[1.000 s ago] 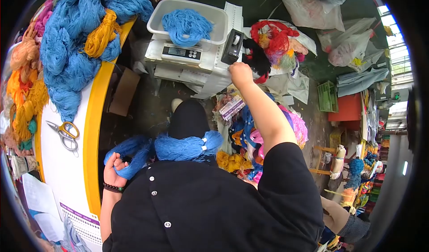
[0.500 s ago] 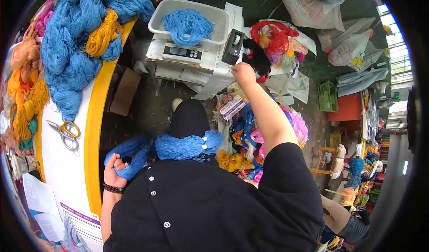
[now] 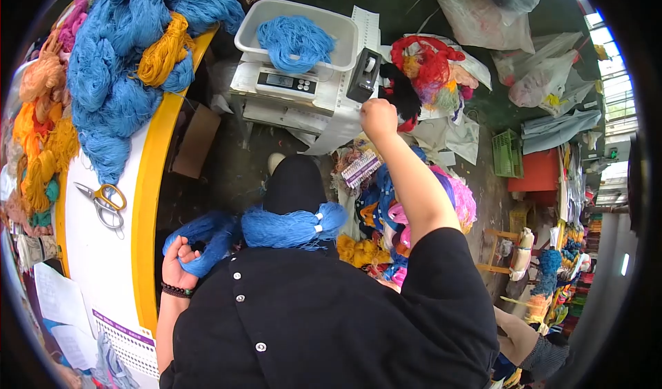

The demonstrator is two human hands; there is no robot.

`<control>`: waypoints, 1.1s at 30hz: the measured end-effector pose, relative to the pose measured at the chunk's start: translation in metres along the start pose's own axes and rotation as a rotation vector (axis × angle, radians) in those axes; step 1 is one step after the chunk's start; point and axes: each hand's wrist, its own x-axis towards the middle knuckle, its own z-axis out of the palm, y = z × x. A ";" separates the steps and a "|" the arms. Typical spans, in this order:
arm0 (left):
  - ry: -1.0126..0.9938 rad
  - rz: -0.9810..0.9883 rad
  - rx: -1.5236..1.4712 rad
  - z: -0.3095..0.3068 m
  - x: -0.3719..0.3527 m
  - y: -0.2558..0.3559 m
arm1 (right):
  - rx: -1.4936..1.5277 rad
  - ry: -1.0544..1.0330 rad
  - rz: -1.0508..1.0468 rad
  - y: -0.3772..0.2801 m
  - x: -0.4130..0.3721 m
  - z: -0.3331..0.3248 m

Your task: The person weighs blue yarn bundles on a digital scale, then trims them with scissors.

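My left hand is closed around a loop of blue thread beside my body. A blue thread hank bound with two small white bands lies across my lap. My right hand reaches forward, its fingers pinched together at the edge of a white strip of labels. What those fingers hold is hidden. Just beyond them stands a black tape dispenser. Left of it, a white plastic tub with blue thread inside sits on a digital scale.
On the left, a yellow-edged white table bears scissors and a large heap of blue thread. Multicoloured thread bundles lie at right. Plastic bags and a green crate stand farther off. Another person's arm shows at lower right.
My right hand has turned slightly at the strip's edge, knuckles more towards the dispenser. My left hand keeps its hold on the blue thread. The whole view has shifted a little.
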 end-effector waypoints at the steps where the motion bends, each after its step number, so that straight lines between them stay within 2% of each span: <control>1: 0.003 0.006 -0.004 0.000 0.000 0.001 | 0.136 0.161 -0.050 -0.010 -0.003 -0.012; 3: 0.005 0.004 -0.012 -0.001 -0.001 0.001 | 0.372 0.424 -0.116 -0.028 0.000 -0.028; 5: -0.007 -0.002 -0.002 0.003 -0.001 0.001 | 0.600 0.465 -0.008 -0.048 0.005 -0.041; 8: 0.014 -0.008 0.016 0.008 0.001 0.000 | 0.902 0.286 0.373 -0.072 0.014 -0.054; 10: 0.002 -0.012 0.022 0.007 0.002 0.001 | 0.931 0.260 0.399 -0.072 0.026 -0.043; 12: -0.012 0.001 0.043 0.004 0.002 0.000 | 0.867 0.332 0.507 -0.078 0.033 -0.031; 13: -0.025 0.012 0.062 0.003 0.002 0.000 | 0.909 0.288 0.517 -0.081 0.035 -0.026; 17: 0.029 0.016 0.017 0.002 0.001 0.000 | 0.866 0.370 0.541 -0.102 0.044 -0.011; 19: 0.027 0.018 0.024 0.003 0.002 0.000 | 1.106 0.399 0.572 -0.108 0.046 -0.014; 20: 0.027 0.020 0.023 0.003 0.001 0.000 | 1.108 0.399 0.570 -0.107 0.047 -0.014; 23: 0.046 0.027 0.005 0.003 0.001 0.003 | 1.198 0.546 0.485 -0.106 0.050 -0.025; 25: 0.037 0.014 -0.001 -0.003 0.002 0.002 | 1.106 0.619 0.357 -0.107 0.052 -0.040; 28: 0.064 0.011 0.008 -0.002 0.003 0.001 | 1.169 0.507 0.262 -0.120 0.056 -0.071; 31: 0.055 0.006 -0.002 -0.001 0.003 0.001 | 0.995 0.407 -0.026 -0.127 0.065 -0.073; 32: 0.056 0.009 -0.005 -0.002 0.002 0.001 | 0.775 0.425 -0.145 -0.128 0.070 -0.074; 33: 0.052 0.005 -0.015 -0.003 0.002 0.002 | 0.616 0.397 -0.159 -0.131 0.068 -0.074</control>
